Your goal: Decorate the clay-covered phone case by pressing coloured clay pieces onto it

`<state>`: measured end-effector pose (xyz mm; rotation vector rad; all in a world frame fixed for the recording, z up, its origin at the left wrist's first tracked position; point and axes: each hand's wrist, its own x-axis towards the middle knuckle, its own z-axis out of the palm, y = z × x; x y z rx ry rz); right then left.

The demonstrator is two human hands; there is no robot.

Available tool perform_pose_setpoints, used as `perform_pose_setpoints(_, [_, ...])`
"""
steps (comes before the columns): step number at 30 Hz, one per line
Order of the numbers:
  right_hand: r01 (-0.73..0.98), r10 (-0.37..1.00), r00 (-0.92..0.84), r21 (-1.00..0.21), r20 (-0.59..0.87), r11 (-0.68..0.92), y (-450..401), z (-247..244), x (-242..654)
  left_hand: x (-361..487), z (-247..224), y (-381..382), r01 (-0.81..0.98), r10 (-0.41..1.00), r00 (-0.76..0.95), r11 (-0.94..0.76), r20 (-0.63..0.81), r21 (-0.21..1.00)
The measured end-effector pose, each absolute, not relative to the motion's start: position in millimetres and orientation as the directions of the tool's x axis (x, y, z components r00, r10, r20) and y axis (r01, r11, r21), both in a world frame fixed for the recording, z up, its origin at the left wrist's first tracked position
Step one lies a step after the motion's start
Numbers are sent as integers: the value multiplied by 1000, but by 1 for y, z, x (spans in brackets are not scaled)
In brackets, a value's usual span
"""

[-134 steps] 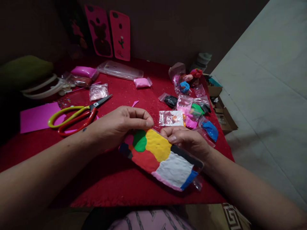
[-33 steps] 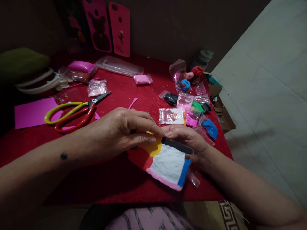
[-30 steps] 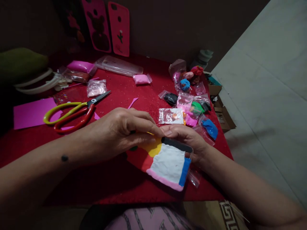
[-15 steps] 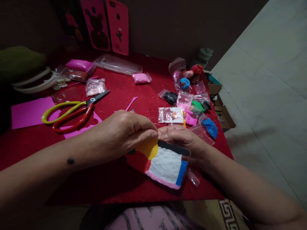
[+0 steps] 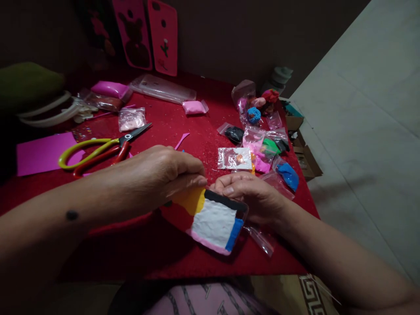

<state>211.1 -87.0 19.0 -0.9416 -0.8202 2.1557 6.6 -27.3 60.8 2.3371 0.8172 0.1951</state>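
Red cloth-covered table [image 5: 203, 131]; clear rectangular case with multicoloured clay-like patches [image 5: 215, 223] slants lengthwise, near end rightward. Right hand [image 5: 254, 194] clamped on its far edge; left hand [image 5: 170, 170] covers its left end, grip hidden.

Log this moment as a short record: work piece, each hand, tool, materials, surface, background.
work piece: case with white, yellow, black, blue, pink and red patches
left hand: over the yellow area, thumb and forefinger close together
right hand: at the case's far edge; grip unclear
tool: scissors, yellow and red handles
materials: black bag, blue bag, pink sheet
surface: red covering
background: pink flower case, upright
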Motion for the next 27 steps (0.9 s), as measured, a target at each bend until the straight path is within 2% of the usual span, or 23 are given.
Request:
perform_pose_setpoints(6, [-316, 748, -552, -738, -368, -596, -85, 15, 213, -1, 66, -19, 506, 616, 784, -561, -77, 655])
perform_pose_setpoints(10, [-338, 758, -543, -732, -361, -591, -86, 14, 213, -4, 69, -16, 552, 608, 779, -544, -156, 632])
perform_pose_setpoints(17, [-393, 781, -521, -717, -343, -576, -87, 17, 212, 12, 69, -11, 497, 477, 837, -453, -269, 740])
perform_pose_setpoints(20, [-430, 796, -518, -708, -314, -560, -87, 17, 213, 20, 72, -11, 480, 437, 856, -472, -276, 740])
perform_pose_setpoints(27, [-442, 780, -572, -707, -253, -553, -87, 14, 216, 21, 75, -4, 580, 497, 785, -381, -369, 720])
